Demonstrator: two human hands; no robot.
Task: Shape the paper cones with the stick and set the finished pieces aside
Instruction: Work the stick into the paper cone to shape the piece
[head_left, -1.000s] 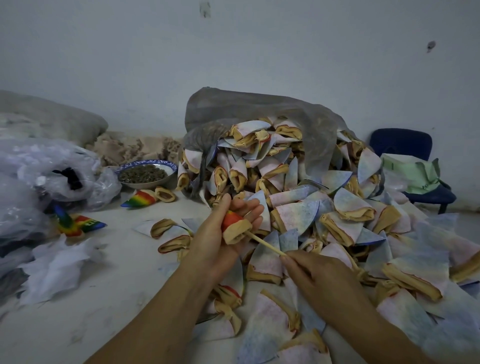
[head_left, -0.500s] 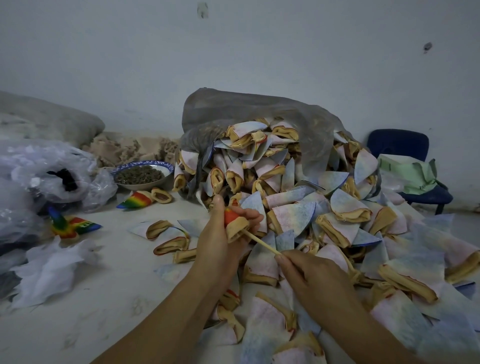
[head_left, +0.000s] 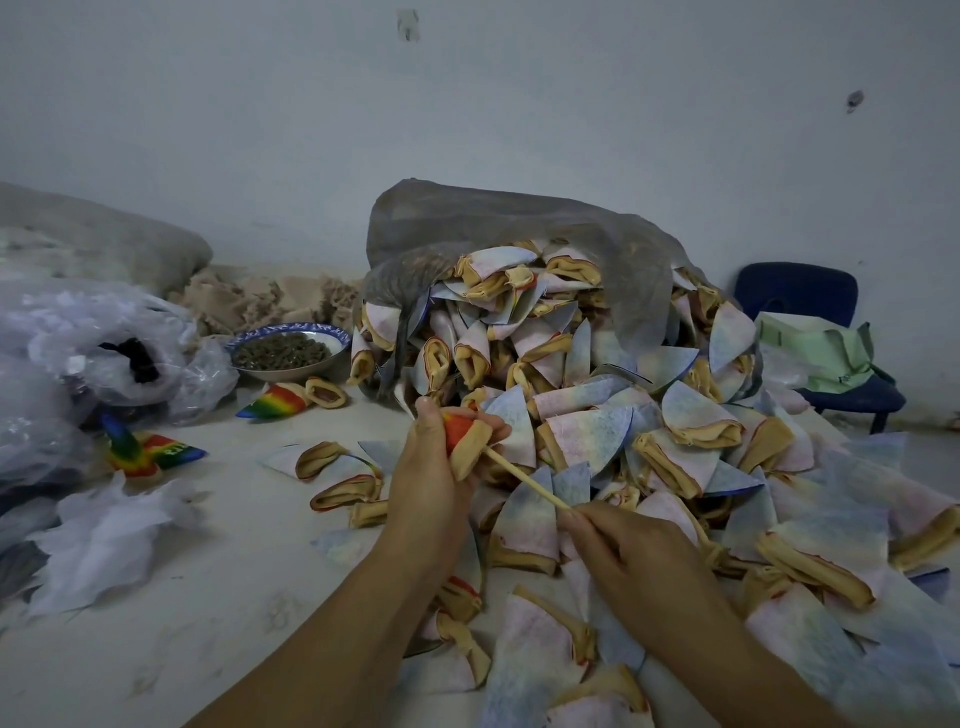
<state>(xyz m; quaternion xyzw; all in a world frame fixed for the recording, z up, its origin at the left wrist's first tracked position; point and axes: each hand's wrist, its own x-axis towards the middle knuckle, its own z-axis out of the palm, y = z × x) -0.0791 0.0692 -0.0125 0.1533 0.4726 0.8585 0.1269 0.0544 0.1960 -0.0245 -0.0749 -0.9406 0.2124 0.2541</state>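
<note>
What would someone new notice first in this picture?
The heap of paper cones spilling from the grey bag fills the centre and right. In front of it, the left hand grips a red-tipped cone while the right hand holds a stick pushed into its opening. A rainbow cone lies at left, near the bowl.

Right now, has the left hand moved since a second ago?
No. The left hand holds the cone at the same offset from the bowl as before.
</note>
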